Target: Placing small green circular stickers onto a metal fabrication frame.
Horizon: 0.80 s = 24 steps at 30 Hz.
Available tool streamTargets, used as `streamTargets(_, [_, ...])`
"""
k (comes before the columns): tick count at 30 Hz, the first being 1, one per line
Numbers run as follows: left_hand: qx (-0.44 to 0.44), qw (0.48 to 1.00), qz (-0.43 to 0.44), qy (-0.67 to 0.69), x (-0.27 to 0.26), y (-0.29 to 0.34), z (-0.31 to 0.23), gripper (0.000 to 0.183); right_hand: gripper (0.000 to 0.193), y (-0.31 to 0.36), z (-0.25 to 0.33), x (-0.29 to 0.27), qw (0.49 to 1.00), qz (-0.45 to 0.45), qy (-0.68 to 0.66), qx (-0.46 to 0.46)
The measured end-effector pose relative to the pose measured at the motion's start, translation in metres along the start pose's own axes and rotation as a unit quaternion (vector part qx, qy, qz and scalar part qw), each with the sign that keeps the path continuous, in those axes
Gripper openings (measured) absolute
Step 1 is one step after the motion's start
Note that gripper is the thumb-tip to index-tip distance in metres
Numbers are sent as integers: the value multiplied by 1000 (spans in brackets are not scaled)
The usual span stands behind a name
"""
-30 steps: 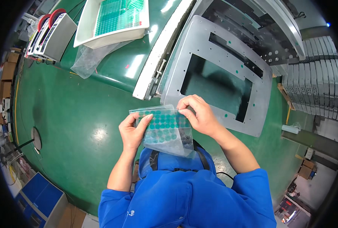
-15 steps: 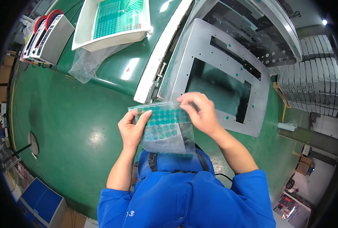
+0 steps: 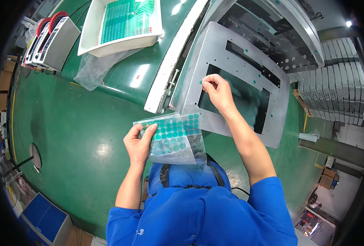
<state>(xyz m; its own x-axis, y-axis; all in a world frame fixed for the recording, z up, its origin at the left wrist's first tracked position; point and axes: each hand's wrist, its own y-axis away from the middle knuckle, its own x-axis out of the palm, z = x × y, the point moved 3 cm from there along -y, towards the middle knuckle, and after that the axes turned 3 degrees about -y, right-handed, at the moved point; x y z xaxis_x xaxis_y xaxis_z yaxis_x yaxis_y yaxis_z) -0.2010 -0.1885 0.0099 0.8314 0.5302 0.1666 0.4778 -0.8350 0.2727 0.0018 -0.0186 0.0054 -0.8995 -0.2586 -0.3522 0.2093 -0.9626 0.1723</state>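
Note:
My left hand (image 3: 139, 143) pinches the left edge of a clear plastic bag (image 3: 178, 158) together with a sheet of round green stickers (image 3: 171, 131). The sheet lies in rows at the bag's upper part, in front of my waist. My right hand (image 3: 219, 93) has its thumb and index finger closed on a small round green sticker (image 3: 201, 82), whose edge shows at the fingertips. That hand is over the left side of a grey metal panel (image 3: 192, 92) with a large rectangular cutout. Several green dots sit on the panel's surface.
On the green bench at upper left stands a white tray (image 3: 120, 46) with green sticker sheets. White devices (image 3: 53, 43) with red rings are left of it. Another large metal part (image 3: 272, 28) rises behind the panel. Grey panels (image 3: 333, 90) stand stacked at right.
My right hand has left the sticker sheet and moved up to the metal panel, a green sticker at its fingertips. My left hand and the bag have shifted slightly left.

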Motion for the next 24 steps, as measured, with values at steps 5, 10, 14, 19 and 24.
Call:
streamTargets(5, [0,1000,5,-6,1,-1,-1,8,5,1,2,0,1000,3,15,-2])
streamTargets(10, [-2,1000,10,-2,4,-2,-2,8,7,0,-3,-1,1000,-9,17,-11])
streamTargets(14, [-3,1000,11,-2,6,-2,-3,8,7,-1,-2,-2,1000,-4,0,-8])
streamTargets(19, [-8,1000,13,-13,7,-3,-1,8,7,-3,-1,-3,1000,5,8,-6])
streamTargets(24, [-10,1000,10,-9,7,-4,-1,8,9,-6,-3,-5,1000,14,19,-7])
